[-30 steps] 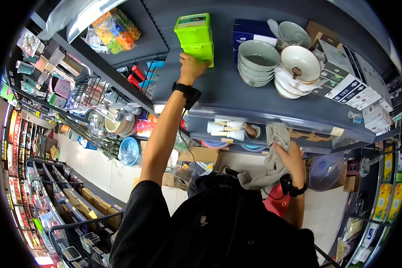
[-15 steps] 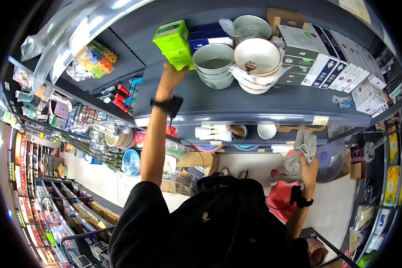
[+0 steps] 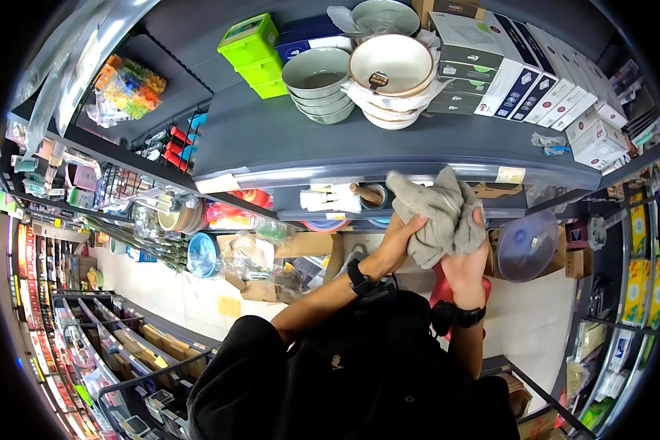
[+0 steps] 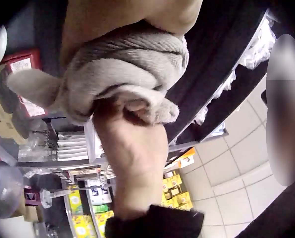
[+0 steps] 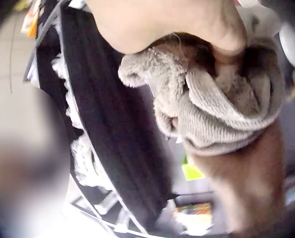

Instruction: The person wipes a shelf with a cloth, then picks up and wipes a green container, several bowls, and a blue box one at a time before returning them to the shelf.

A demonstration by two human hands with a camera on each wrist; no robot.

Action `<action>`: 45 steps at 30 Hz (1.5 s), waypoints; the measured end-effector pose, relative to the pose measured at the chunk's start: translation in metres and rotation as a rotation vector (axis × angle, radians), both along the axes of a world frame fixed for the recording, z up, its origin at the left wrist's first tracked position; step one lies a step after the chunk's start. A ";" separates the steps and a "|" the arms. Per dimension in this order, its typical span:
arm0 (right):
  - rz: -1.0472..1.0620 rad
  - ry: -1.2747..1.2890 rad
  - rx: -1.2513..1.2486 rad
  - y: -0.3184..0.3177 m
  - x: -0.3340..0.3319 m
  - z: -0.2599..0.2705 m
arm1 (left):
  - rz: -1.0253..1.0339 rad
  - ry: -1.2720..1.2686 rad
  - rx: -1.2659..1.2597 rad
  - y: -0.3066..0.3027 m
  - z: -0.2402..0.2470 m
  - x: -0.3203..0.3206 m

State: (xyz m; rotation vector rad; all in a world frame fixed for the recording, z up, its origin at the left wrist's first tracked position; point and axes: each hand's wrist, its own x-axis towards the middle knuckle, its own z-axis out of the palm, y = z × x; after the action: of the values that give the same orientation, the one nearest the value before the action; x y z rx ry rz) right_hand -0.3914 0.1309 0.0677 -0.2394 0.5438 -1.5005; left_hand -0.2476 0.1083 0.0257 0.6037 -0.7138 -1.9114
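A bunched grey-beige cloth (image 3: 441, 220) is held between both hands in front of the shelf edge. My left hand (image 3: 402, 238) grips it from the left, thumb over the fabric. From the right, my right hand (image 3: 465, 268) holds the other side. In the left wrist view the cloth (image 4: 122, 74) is folded and wrapped between the two hands, with a loose end sticking out. Ribbed and fluffy folds of the cloth (image 5: 221, 109) show in the right wrist view, and some fingers are hidden in them.
On the shelf (image 3: 271, 150) stand stacked green boxes (image 3: 253, 51), grey bowls (image 3: 317, 81), white bowls with brown rims (image 3: 391, 66) and a row of boxed goods (image 3: 521, 73). Below are white brushes (image 3: 330, 198), a clear purplish plastic tub (image 3: 526, 248) and a red stool (image 3: 441, 290).
My left hand has left the green boxes and come down right to the cloth. The right hand has lifted the cloth toward the shelf edge, and both hands now hold it.
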 end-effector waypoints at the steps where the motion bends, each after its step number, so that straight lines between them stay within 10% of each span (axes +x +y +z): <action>1: 0.009 0.125 0.038 0.005 -0.005 -0.007 | 0.017 0.050 0.053 0.002 -0.003 0.001; 12: 0.077 1.397 0.526 0.045 -0.105 -0.021 | 0.210 -0.364 -0.193 0.019 0.022 -0.032; 16: -0.308 0.973 0.177 0.075 -0.092 -0.016 | 0.031 -0.032 0.037 0.006 0.030 -0.026; 22: -0.067 0.535 0.140 0.113 -0.071 -0.063 | -0.250 -0.029 -0.203 0.030 -0.032 -0.068; 28: 0.052 0.226 0.209 0.084 -0.060 -0.120 | -0.575 -0.781 -0.601 -0.010 0.044 -0.008; 32: -0.059 0.382 0.274 0.072 -0.037 -0.105 | 0.240 -1.363 -1.444 -0.018 0.091 0.047; 38: -0.206 0.289 0.223 0.047 -0.055 -0.076 | 0.874 -1.325 -0.825 -0.128 0.157 0.160; 45: -0.274 0.379 0.164 0.043 -0.028 -0.048 | 0.645 -1.515 -1.010 -0.195 0.127 0.178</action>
State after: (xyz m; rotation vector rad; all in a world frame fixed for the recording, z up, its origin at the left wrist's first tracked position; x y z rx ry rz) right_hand -0.4199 0.1739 0.0192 -0.3338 1.0321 -1.6740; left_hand -0.0692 -0.0866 0.1526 1.3085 -1.8883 -0.0675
